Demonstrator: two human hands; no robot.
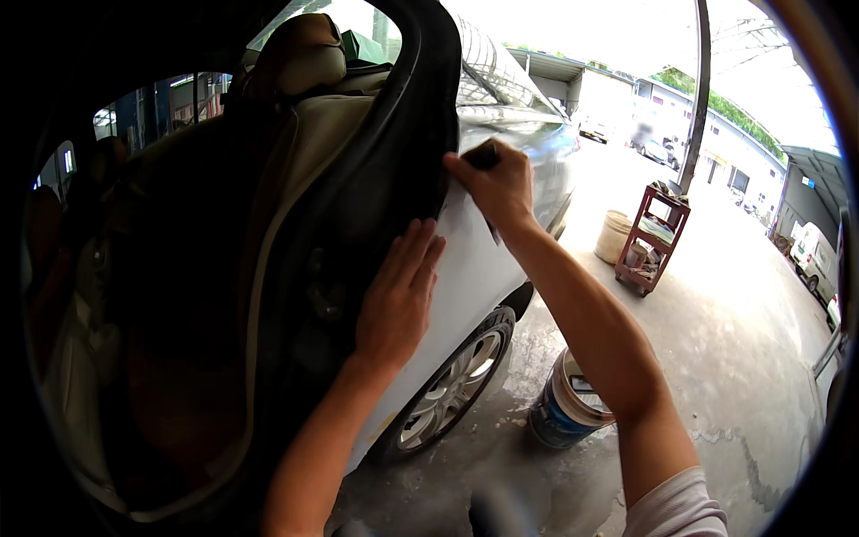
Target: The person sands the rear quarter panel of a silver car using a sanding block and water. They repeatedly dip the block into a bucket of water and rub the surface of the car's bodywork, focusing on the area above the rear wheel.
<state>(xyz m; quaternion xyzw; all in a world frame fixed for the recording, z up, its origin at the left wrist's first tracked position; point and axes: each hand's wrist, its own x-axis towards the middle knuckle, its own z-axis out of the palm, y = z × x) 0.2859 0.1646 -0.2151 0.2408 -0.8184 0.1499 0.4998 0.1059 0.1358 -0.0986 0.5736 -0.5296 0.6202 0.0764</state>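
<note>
My left hand [395, 300] lies flat, fingers stretched out, against the edge of a car's open rear door frame [335, 242]. Higher up and to the right, my right hand [503, 183] is closed around a small dark object [482, 157], mostly hidden by the fingers, so its kind cannot be made out. That hand is at the upper part of the pale grey rear body panel [461, 255], close to the black door seal. Below the panel sits the rear wheel [454, 387] with its silver spoked rim.
Inside the car, a beige rear seat [327, 134] shows through the doorway. A blue and white bucket [557, 421] stands on the concrete floor beside the wheel. Farther off are a red trolley [650, 240] with things on its shelves, a beige bin [613, 236] and a post [699, 98].
</note>
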